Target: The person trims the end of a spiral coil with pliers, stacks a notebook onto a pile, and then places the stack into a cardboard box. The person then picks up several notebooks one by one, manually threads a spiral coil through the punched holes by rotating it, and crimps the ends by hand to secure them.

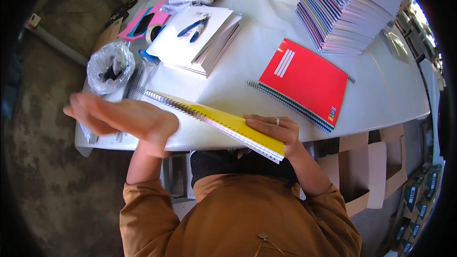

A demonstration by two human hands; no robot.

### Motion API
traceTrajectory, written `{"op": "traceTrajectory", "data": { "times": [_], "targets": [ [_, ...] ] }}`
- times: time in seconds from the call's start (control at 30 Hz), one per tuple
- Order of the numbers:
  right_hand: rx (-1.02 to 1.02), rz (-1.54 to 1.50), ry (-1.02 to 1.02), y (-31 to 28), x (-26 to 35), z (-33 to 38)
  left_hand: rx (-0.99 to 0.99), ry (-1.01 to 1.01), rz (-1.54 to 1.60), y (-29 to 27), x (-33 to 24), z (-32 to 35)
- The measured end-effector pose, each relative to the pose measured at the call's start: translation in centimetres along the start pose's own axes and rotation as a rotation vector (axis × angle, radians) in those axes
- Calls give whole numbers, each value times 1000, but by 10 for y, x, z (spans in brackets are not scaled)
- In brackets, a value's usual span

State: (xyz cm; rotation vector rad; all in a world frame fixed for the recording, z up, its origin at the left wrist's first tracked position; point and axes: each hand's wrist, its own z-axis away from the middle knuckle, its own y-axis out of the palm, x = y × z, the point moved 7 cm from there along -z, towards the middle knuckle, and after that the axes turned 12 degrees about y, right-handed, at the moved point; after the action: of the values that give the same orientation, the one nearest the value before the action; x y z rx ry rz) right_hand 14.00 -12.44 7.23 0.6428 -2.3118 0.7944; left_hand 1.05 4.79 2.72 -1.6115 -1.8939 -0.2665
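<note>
Yellow notebook (226,119) is in my R hand (273,129) rn, held by the middle of the counter's (381,97) near edge, w/ its R end sticking out past that edge toward me. Long axis runs on a slant: one end up toward the counter's L side, the other down by my body. Metal coil (176,105) sits along the far-L part of the spine & pokes out past the cover there; the nearer part just shows bare holes afaict. R hand grips the near-R end, fingers across the yellow cover, thumb hidden. L hand (121,116) is stretched out flat, fingers toward the counter's L edge, kinda blurry, nothing in it that I can see. It's way closer to the coil than R is: coil lies just beyond the heel of L, a bit to the R. Touching or not, can't tell tbh.

Going outward: loose coils (135,82) + a clear plastic bag (97,64) w/ smth dark inside, by the counter's L edge. White paper stack (178,45) w/ blue-handled pliers (196,33) on top, toward the far-L corner. Red notebook (309,90) over on the R side, near corner close to the near edge. Tall notebook pile (350,14) toward the far-R corner.
</note>
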Motion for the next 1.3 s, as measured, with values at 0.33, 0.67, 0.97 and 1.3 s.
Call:
{"op": "traceTrajectory", "data": {
  "times": [0.33,0.67,0.97,1.3],
  "targets": [
    [-4,-46,-36,8,6,-1,105,-154,494,12,-8,-56],
    [-19,-641,473,1,-23,-10,98,-157,543,33,39,-146],
    [-21,-16,151,3,-2,-6,153,-82,455,44,-11,-80],
    [-61,34,36,17,14,-8,107,-47,625,9,-41,-86]
  ]
}}
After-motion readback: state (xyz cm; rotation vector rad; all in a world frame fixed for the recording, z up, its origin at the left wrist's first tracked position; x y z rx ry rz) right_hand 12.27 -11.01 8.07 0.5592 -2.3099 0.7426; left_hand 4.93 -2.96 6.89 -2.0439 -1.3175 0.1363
